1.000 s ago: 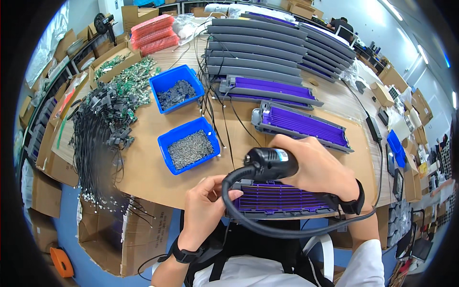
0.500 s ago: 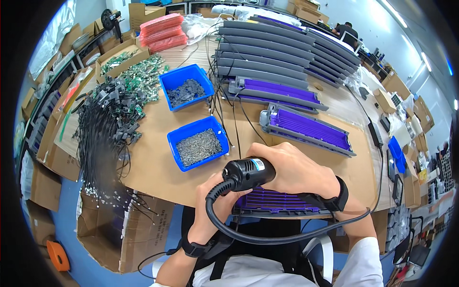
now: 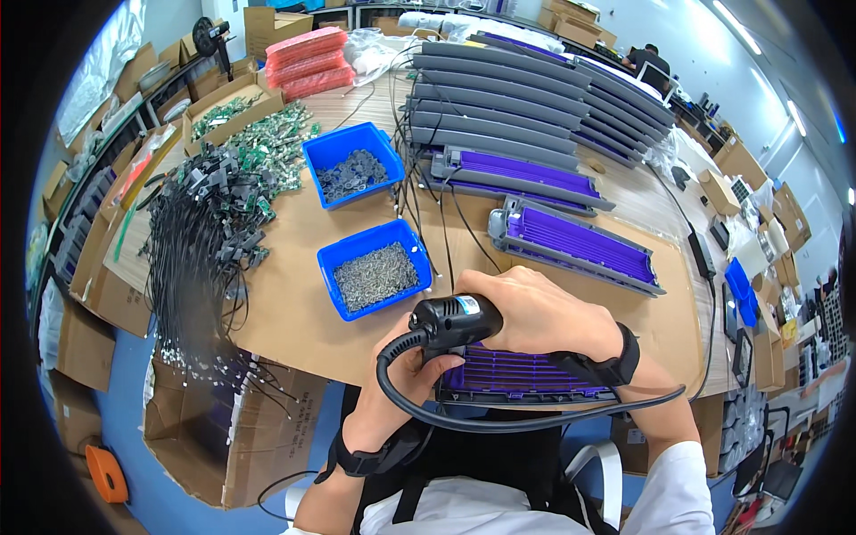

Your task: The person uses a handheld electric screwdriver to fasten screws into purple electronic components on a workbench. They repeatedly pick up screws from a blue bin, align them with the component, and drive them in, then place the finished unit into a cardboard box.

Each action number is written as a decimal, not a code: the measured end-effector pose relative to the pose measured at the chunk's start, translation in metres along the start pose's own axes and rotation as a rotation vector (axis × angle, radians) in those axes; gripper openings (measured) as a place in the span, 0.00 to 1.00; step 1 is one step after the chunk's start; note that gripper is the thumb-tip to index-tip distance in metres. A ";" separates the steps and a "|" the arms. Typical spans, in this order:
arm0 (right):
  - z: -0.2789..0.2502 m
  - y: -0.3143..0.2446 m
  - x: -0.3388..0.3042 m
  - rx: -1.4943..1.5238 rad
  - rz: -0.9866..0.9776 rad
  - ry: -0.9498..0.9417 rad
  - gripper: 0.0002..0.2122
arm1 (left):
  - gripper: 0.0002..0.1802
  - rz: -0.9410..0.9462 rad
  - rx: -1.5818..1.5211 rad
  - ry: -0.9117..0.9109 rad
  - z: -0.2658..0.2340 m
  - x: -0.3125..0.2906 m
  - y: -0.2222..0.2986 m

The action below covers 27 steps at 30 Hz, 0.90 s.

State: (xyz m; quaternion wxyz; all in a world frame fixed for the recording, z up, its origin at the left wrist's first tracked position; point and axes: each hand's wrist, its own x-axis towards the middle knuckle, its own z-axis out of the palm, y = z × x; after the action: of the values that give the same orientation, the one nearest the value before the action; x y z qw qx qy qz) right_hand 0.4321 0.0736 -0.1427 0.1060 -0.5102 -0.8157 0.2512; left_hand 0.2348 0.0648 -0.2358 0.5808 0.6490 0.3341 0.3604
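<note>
Right fingers (image 3: pixel 481 283) clamped on black tool (image 3: pixel 456 323), left fingers (image 3: pixel 443 364) unreadable behind it, bins (image 3: pixel 361 243) ahead

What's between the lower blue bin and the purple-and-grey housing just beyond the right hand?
Thin black cables, running over the brown sheet; it shows in the head view.

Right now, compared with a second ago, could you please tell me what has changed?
The right hand moved left and slightly toward the body, bringing the black corded tool over the left hand, which it partly hides. Nothing was visibly taken up or let go. The left hand stayed by the near purple housing; the far blue bin and near blue bin stayed put.
</note>
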 end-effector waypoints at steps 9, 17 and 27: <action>0.003 0.004 0.000 0.036 0.057 0.039 0.20 | 0.24 0.031 0.060 0.011 -0.001 0.004 -0.001; 0.005 0.009 0.001 0.038 0.037 0.083 0.20 | 0.23 0.024 0.047 0.001 -0.005 0.009 0.003; 0.006 0.009 0.000 0.036 0.050 0.070 0.20 | 0.19 0.142 0.215 0.025 -0.005 0.009 0.010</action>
State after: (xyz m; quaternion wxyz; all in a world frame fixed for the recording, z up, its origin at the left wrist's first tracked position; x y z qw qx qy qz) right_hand 0.4367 0.0756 -0.1523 0.1375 -0.5369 -0.7939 0.2502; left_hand 0.2347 0.0739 -0.2248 0.4768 0.7251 0.3311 0.3706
